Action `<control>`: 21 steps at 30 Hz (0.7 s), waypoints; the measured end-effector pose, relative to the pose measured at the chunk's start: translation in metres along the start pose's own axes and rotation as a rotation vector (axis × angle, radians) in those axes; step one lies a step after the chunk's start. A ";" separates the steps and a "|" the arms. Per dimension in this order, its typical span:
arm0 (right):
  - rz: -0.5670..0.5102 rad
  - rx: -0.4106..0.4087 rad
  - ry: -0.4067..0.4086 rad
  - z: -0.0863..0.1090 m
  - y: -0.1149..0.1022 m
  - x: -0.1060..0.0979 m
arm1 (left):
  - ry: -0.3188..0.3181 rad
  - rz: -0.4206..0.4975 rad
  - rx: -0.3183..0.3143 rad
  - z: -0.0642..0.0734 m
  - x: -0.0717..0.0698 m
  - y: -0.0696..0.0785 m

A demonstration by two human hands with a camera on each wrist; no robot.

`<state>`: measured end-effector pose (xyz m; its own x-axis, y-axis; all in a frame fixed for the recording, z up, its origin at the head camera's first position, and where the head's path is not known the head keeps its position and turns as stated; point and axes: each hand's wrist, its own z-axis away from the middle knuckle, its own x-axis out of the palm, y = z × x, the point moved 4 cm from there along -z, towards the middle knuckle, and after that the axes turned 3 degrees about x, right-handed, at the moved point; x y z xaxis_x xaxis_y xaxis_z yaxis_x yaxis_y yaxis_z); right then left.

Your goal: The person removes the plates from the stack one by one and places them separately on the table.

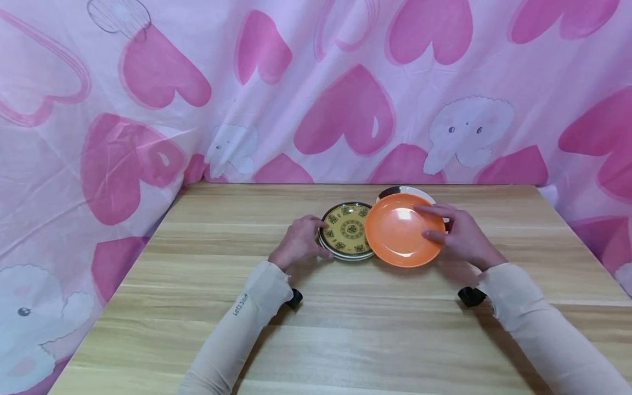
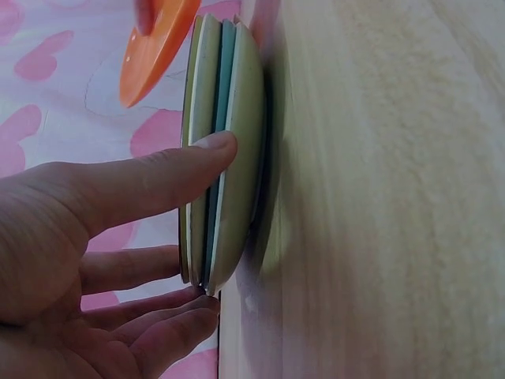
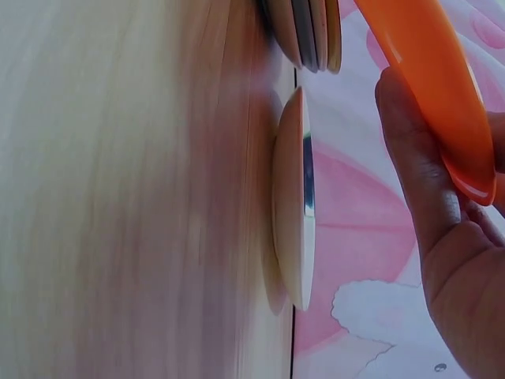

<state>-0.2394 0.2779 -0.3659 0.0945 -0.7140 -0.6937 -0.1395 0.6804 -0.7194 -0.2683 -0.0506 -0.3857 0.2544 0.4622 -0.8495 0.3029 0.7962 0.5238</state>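
Note:
My left hand (image 1: 299,241) holds the left edge of a stack of plates (image 1: 340,219) on the table. The top plate is yellow with dark patterns and a dark rim. In the left wrist view, the thumb lies across the edges of the stack (image 2: 246,103), and a teal edge shows between paler ones. With thumb and fingers, my right hand (image 1: 466,237) pinches the right side of an orange plate (image 1: 395,233), held raised and tilted. Behind it, a white and dark plate (image 3: 290,213) rests on the table, mostly hidden in the head view.
The wooden table (image 1: 345,329) ends at a pink curtain (image 1: 316,99) printed with hearts and white animals. Black devices (image 1: 472,296) are worn at both wrists. The plate stack stands left of the white and dark plate.

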 end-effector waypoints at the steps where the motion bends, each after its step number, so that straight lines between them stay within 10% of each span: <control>1: 0.003 -0.009 0.003 0.001 0.001 -0.001 | -0.001 0.000 0.001 0.000 0.000 0.000; 21: 0.050 -0.043 0.002 0.016 0.015 -0.016 | 0.011 -0.005 -0.030 0.001 0.001 0.000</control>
<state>-0.2276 0.3019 -0.3664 0.0846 -0.6795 -0.7288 -0.1863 0.7077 -0.6815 -0.2672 -0.0503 -0.3869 0.2424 0.4626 -0.8528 0.2766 0.8095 0.5178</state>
